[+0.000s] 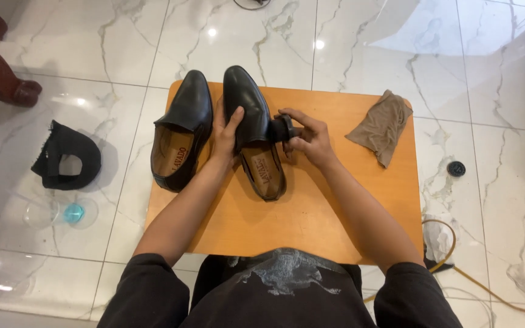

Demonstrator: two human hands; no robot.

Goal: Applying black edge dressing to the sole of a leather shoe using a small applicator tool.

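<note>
near the surface's far edge, the left hand grips a black shoe; the right hand clasps a dark applicator against its side.

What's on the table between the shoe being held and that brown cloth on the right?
Only the right hand, pressing a small black round brush against the held shoe. Beyond it, bare orange table reaches the brown cloth, in the head view.
</note>
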